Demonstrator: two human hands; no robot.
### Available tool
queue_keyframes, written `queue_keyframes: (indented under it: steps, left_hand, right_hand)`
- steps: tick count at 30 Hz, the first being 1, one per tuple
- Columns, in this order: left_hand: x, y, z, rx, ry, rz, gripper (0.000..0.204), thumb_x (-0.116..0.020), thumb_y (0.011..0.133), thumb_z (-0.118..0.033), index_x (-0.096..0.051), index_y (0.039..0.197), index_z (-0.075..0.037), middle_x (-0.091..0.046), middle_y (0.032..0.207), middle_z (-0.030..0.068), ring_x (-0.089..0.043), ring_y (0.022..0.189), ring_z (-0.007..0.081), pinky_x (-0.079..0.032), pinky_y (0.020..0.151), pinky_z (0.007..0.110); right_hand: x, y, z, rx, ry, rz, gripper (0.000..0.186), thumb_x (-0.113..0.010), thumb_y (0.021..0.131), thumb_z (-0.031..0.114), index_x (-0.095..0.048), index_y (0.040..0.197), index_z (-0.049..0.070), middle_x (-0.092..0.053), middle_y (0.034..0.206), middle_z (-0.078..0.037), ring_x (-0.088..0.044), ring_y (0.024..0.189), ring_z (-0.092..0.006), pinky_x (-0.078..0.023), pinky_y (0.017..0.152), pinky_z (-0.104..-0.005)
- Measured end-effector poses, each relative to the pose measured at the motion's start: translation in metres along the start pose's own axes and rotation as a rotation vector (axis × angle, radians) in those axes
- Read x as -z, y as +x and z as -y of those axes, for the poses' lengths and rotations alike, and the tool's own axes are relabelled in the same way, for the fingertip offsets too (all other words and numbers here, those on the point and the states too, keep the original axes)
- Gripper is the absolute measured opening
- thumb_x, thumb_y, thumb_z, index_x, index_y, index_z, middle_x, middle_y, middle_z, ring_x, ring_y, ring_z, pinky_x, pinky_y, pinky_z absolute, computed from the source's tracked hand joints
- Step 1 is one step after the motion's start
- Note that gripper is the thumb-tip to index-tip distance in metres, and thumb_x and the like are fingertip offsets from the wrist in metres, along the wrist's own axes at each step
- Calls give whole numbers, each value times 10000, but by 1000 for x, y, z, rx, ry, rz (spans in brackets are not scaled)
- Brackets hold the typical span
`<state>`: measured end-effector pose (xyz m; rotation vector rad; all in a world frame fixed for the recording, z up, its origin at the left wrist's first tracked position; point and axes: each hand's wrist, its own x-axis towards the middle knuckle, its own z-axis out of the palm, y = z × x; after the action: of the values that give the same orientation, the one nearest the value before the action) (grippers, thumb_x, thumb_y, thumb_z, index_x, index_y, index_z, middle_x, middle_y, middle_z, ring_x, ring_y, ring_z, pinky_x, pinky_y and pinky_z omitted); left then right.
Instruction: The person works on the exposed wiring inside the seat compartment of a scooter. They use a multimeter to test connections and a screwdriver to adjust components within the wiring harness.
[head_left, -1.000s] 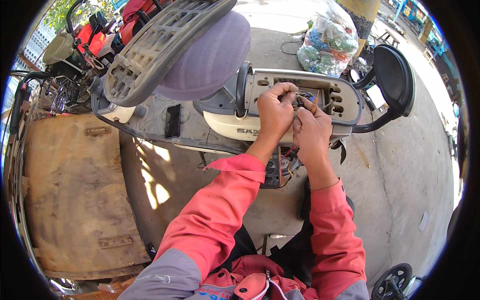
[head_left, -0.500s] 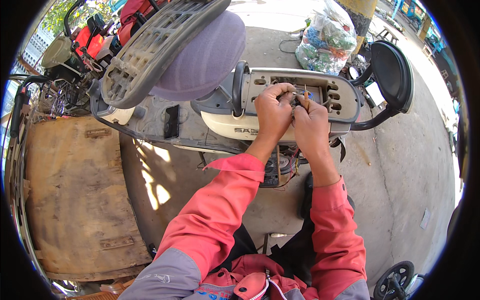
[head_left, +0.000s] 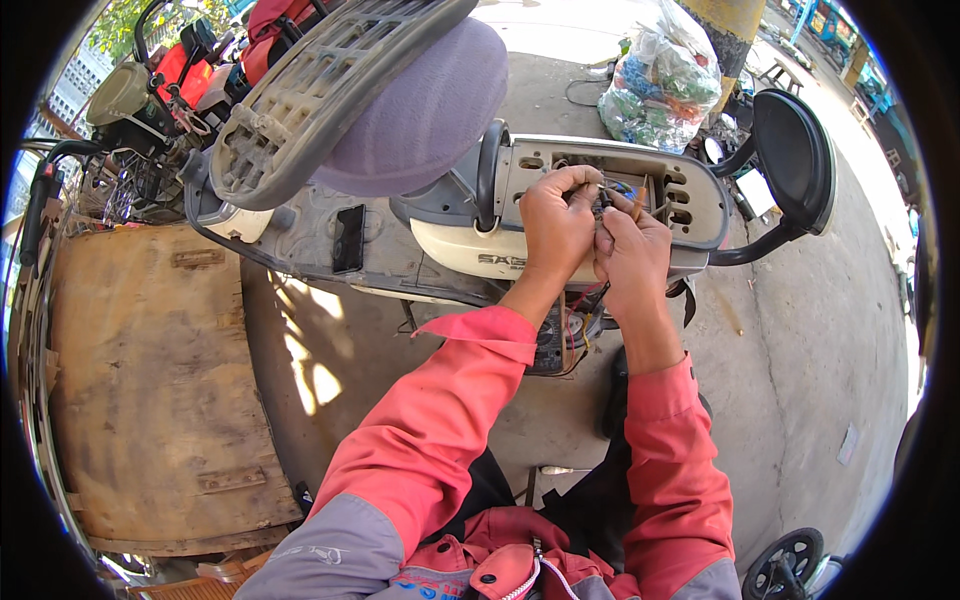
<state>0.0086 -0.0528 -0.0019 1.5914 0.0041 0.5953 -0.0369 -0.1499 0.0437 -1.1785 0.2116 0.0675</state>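
Both hands meet over the open compartment (head_left: 650, 190) under the raised seat of a white electric scooter (head_left: 460, 247). My left hand (head_left: 562, 225) is closed, its thumb and forefinger pinching at thin wires; exactly what lies in the pinch is too small to tell. Closed beside it, my right hand (head_left: 633, 250) has a thin orange-brown stick (head_left: 640, 200) standing up from its fingers. A small dark piece (head_left: 604, 197) shows between the fingertips of both hands. Blue wires (head_left: 622, 187) run just behind them. Below, a dark multimeter (head_left: 547, 345) hangs by the scooter's side, with thin red and black leads near it.
The tilted seat (head_left: 310, 100) rises at the upper left. A phone (head_left: 349, 240) lies on the footboard. At the right stands a black backrest (head_left: 793, 155). Beyond the scooter sits a clear bag of bottles (head_left: 660, 90). A wooden board (head_left: 150, 390) fills the left; a screwdriver (head_left: 562, 470) lies below.
The orange-brown stick in my right hand has shifted right and tilted. Both hands stay together over the compartment, and more blue wire shows behind them. The whole view has shifted slightly.
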Motion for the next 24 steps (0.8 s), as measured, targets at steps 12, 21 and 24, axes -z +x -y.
queue_keyframes:
  steps: [12,21,24]
  left_hand:
    - [0,2,4,29,-80,-4,153,-738,892,29,-794,1035,18,-803,964,126,-742,845,177,-581,779,328]
    - [10,6,-6,262,-328,112,122,-692,967,33,-769,1060,17,-760,939,62,-675,781,92,-576,602,261]
    - [14,6,-11,349,-441,119,134,-680,973,36,-761,1075,4,-743,936,58,-679,757,98,-594,545,264]
  right_hand:
    - [4,2,-12,268,-229,103,190,-528,1046,65,-688,1050,-38,-547,771,66,-451,684,-16,-384,575,-226]
    - [8,-3,-3,241,-300,174,300,-548,1067,119,-691,1265,-54,-629,832,31,-531,699,-26,-464,590,-232]
    - [6,-6,-1,319,-433,148,299,-553,1075,121,-698,1266,-56,-637,835,34,-526,716,-25,-480,610,-240]
